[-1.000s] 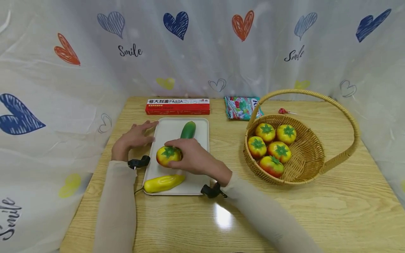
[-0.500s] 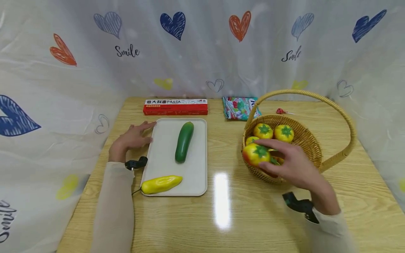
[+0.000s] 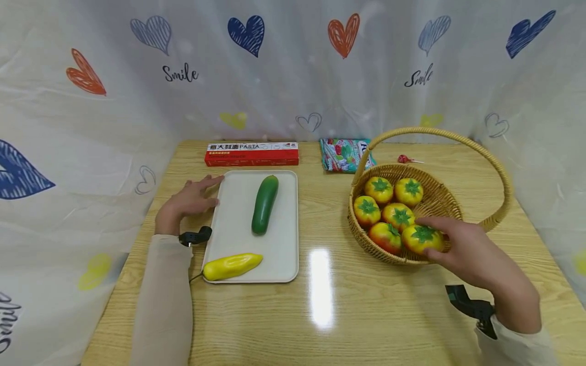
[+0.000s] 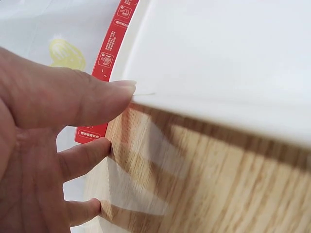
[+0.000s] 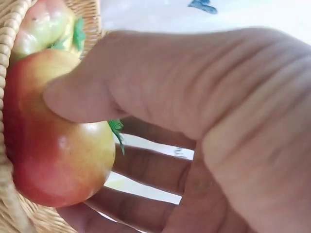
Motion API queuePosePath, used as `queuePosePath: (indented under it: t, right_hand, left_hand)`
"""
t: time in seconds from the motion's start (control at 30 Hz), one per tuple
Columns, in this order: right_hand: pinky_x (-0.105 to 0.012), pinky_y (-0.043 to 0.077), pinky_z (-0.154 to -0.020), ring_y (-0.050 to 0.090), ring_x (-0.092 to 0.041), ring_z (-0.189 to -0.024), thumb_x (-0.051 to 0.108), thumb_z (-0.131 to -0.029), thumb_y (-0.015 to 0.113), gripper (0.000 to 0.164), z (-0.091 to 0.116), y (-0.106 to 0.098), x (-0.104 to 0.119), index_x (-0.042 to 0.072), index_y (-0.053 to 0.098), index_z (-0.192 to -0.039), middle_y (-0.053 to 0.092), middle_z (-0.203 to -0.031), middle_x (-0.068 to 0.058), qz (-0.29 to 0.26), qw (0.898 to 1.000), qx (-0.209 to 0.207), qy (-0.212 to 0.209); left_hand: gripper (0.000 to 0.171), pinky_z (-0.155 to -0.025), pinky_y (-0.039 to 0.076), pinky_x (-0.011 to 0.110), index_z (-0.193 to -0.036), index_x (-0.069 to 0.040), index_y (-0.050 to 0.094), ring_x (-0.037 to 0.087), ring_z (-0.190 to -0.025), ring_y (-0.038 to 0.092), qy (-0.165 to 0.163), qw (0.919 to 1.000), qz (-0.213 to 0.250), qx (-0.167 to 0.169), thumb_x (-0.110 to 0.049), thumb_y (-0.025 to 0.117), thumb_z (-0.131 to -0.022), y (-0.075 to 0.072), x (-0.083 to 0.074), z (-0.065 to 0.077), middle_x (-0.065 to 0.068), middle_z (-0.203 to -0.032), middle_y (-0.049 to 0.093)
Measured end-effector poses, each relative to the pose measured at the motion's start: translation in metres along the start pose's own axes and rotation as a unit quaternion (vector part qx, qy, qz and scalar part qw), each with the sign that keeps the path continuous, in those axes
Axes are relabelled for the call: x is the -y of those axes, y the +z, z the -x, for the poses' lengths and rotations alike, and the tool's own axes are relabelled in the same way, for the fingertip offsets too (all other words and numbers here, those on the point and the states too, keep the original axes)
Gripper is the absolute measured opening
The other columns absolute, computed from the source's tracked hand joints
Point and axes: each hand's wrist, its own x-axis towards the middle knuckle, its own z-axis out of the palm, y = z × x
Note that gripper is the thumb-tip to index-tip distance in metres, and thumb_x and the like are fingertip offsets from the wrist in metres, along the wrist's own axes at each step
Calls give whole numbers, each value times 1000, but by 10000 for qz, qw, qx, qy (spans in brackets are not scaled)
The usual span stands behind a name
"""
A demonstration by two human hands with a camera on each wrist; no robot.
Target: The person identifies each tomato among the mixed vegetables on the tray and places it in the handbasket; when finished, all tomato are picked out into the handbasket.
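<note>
In the head view my right hand [image 3: 478,256] holds a yellow-red tomato [image 3: 420,240] with a green star-shaped calyx between thumb and fingers, inside the near side of the wicker basket [image 3: 439,203]. Several similar tomatoes [image 3: 399,215] lie to its left and behind. The right wrist view shows the thumb pressed on the red and yellow skin of the held tomato [image 5: 63,150]. My left hand [image 3: 189,200] rests by the left edge of the white tray [image 3: 233,218], fingers extended; its thumb touches the tray's rim in the left wrist view. A green cucumber [image 3: 264,206] and a yellow pepper [image 3: 234,266] lie on the tray.
A red pasta box [image 3: 252,154] lies behind the tray. To its right are a candy bag [image 3: 343,155] and a red lollipop [image 3: 404,159]. The basket's tall handle [image 3: 458,136] arches over its far side. A printed curtain hangs behind the table.
My right hand has carried the tomato from the tray rightward and lowered it into the basket. The left hand has stayed at the tray's edge.
</note>
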Motion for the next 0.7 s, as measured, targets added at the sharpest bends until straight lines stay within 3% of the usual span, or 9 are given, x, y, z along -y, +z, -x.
queuePosePath:
  t: [0.1,0.33,0.5,0.57,0.6,0.7]
  right_hand:
    - [-63,59,-97,72,-45,-122,15,-90,88,57,-4,4,-3,5,70,-143,75,-135,-25,-170,9997,139,-91]
    - [-50,64,-97,74,-41,-123,23,-94,88,54,-8,19,-7,12,70,-145,74,-141,-16,-854,9955,237,-324]
    - [-67,58,-102,70,-47,-127,21,-95,87,57,-9,20,-7,8,67,-147,70,-145,-18,-944,9948,229,-296]
    - [-68,56,-104,69,-48,-129,22,-96,86,56,-10,18,-6,7,67,-147,70,-146,-18,-936,9952,153,-245]
    - [-65,57,-104,69,-48,-129,23,-97,85,55,-11,17,-5,8,67,-147,70,-145,-18,-922,9955,87,-225]
    - [-30,58,-106,71,-46,-126,23,-97,85,51,-17,16,-3,8,70,-143,73,-139,-16,-937,9949,-250,-292]
  left_hand:
    - [76,-117,-2,95,-175,-23,27,71,-159,-12,2,10000,2,15,-27,60,-108,1,0,0,25,-183,6]
    - [75,-117,-1,95,-175,-22,27,71,-159,-11,56,10000,-69,33,-27,60,-108,2,-2,-1,26,-182,6]
    - [76,-116,-2,95,-176,-22,27,71,-159,-11,28,10000,-52,49,-27,60,-108,2,-2,-1,25,-183,5]
    - [76,-116,-2,95,-176,-22,26,70,-159,-12,-4,10000,-16,56,-27,60,-107,2,-2,0,25,-183,4]
    - [76,-116,-2,95,-176,-22,26,70,-159,-13,-10,10000,-10,60,-27,60,-108,2,-2,0,25,-183,4]
    - [76,-118,-1,93,-175,-22,27,71,-159,-11,16,10000,-68,39,-27,60,-108,2,-2,-1,26,-182,6]
